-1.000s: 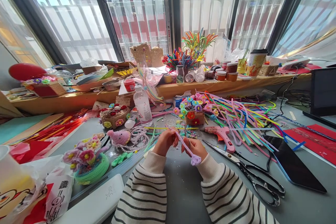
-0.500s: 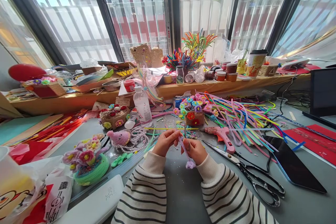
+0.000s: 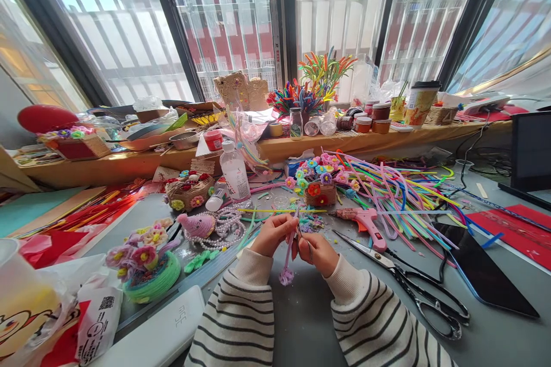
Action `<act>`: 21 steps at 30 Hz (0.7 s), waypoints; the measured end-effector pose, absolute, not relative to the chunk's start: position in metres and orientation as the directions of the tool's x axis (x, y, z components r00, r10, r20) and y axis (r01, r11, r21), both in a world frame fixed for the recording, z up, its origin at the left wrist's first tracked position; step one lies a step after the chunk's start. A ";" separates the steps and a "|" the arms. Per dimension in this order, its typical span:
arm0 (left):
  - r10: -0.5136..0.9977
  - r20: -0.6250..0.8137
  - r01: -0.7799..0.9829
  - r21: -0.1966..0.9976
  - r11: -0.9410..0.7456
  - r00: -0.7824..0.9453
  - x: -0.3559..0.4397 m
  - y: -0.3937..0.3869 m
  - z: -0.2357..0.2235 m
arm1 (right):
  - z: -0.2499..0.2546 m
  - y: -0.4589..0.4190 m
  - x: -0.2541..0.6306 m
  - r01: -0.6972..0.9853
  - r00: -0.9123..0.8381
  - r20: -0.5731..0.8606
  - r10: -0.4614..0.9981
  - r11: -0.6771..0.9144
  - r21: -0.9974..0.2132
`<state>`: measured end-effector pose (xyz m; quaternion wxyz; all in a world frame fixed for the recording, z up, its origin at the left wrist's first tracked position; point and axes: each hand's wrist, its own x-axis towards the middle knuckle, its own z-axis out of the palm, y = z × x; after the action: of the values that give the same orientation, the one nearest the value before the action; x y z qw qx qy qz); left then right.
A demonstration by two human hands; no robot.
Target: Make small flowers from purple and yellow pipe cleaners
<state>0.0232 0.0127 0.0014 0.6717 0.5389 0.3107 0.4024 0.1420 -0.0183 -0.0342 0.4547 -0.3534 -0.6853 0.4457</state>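
Pinched in my left hand (image 3: 275,234) is a lilac pipe cleaner stem, from which a fluffy lilac blossom (image 3: 286,276) hangs head down. My right hand (image 3: 318,252) is closed beside it, around a small pair of scissors (image 3: 300,225); its narrow metal tips point up near the stem, and the fingers cover much of it. Both hands meet above the grey table (image 3: 301,321). Just beyond them stands a woven basket (image 3: 321,195) of colourful pipe cleaner flowers. Small coloured clippings lie around its base.
To the right are a pink glue gun (image 3: 364,225), large black-handled scissors (image 3: 408,284), a dark phone (image 3: 486,269) and a heap of pipe cleaners (image 3: 400,186). Leftward sit a plastic bottle (image 3: 235,172), pearl strings (image 3: 232,226), a green flower pot (image 3: 150,281) and a white power bank (image 3: 163,327).
The lilac blossom has swung from under my right hand leftward to below my left hand. The metal tips now sit closer to the stem and my left fingers.
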 end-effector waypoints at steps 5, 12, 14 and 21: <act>0.877 0.041 -0.181 0.982 0.054 0.479 0.023 0.014 0.001 | -0.029 -0.021 0.143 0.138 -0.333 0.318 0.888 0.380 -0.915; 0.857 0.021 -0.142 0.988 0.062 0.515 0.021 0.016 0.000 | -0.028 -0.022 0.144 0.245 -0.254 0.305 0.918 0.366 -0.898; 0.865 0.014 -0.152 0.986 0.072 0.502 0.021 0.016 0.000 | -0.027 -0.022 0.143 0.259 -0.236 0.302 0.924 0.359 -0.897; 0.878 0.008 -0.206 0.973 0.103 0.478 0.022 0.016 0.001 | -0.025 -0.023 0.143 0.309 -0.138 0.309 0.941 0.338 -0.889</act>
<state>0.0219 0.0156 0.0005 0.6731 0.5347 0.3142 0.4030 0.1431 -0.0230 -0.0245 0.4643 -0.4640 -0.6733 0.3402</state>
